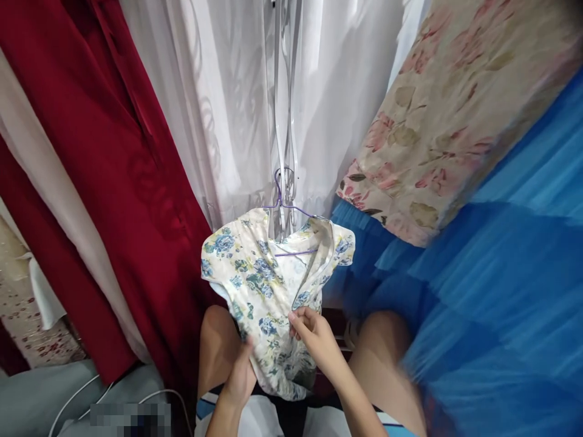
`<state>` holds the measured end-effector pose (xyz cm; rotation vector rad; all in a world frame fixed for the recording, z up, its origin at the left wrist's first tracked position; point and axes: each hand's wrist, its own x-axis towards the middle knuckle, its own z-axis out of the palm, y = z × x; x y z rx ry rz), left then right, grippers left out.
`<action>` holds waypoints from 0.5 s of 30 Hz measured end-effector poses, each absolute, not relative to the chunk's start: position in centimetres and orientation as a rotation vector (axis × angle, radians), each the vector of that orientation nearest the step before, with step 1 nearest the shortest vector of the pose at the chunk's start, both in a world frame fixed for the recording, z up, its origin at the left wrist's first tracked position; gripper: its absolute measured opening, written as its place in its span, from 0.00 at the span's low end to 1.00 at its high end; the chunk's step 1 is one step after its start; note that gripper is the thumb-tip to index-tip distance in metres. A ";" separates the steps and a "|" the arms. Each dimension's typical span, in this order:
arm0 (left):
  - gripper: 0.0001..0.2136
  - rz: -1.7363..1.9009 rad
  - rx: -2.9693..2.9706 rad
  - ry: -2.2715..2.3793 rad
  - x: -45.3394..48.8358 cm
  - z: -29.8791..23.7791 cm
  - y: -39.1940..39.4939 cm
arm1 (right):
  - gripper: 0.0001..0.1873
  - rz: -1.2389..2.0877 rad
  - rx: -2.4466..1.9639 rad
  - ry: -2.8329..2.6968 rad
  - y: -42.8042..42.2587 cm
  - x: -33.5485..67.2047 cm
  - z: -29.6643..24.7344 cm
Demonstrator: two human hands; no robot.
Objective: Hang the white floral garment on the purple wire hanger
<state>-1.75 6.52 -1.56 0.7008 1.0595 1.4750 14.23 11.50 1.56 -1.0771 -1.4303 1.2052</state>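
Note:
A white blouse with blue flowers (259,285) hangs in front of my knees on a thin purple hanger (296,209), which is hooked on a white metal stand (279,109). My right hand (314,337) pinches the front edge of the blouse below its V-shaped neckline. My left hand (241,376) is at the lower left side of the blouse, its thumb raised against the cloth. The other fingers of that hand are mostly hidden behind the fabric, and its grip is unclear.
White curtains (228,91) hang behind the stand. Dark red cloth (118,182) is on the left, beside a grey cushioned surface (40,400) with a white cable. A pink-flowered cloth (437,139) and blue tulle (514,261) hang on the right.

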 end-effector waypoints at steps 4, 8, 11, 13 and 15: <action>0.37 1.532 0.646 1.054 -1.7 -3.3 6.7 | 0.22 1.190 -1.101 -1.486 12.1 13.3 1.9; 0.31 1.646 0.855 1.285 -1.8 -3.9 7.4 | 0.24 1.205 -1.142 -1.517 11.3 13.9 1.5; 0.28 1.934 1.175 1.675 -1.2 -4.2 7.2 | 0.25 1.284 -1.147 -1.487 10.5 14.1 1.3; 0.25 1.910 1.438 1.692 -0.3 -4.3 7.0 | 0.25 1.346 -1.136 -1.442 10.0 14.0 1.3; 0.18 1.744 1.589 1.581 0.7 -4.0 7.2 | 0.25 1.390 -1.105 -1.401 9.6 13.6 1.5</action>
